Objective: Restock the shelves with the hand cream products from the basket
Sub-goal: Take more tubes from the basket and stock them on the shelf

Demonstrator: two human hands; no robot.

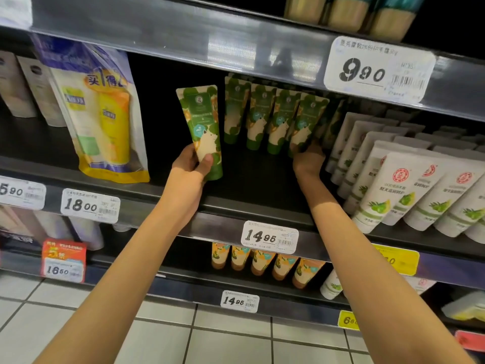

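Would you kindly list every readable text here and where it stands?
"980": top tag.
"1495": middle tag, below the green tubes.
"1495": bottom tag.
"1800": pouch tag, below the pouch.
"买1得": the pouch.
"1650": red tag.
"590": left tag.
Tube print and small tag lines: too blurred.

Lost the fingertips of the right hand (309, 161) behind the row of green tubes (262, 114); could not tell the grip. Partly covered by the left hand (190, 164): lower end of the held tube (200, 119). Cut off at the top edge: tan containers (346, 14). Half hidden behind the right forearm (367, 245): a yellow price tag (401, 260). Too blurred to read: fine print on the 14.95 label (269, 237).
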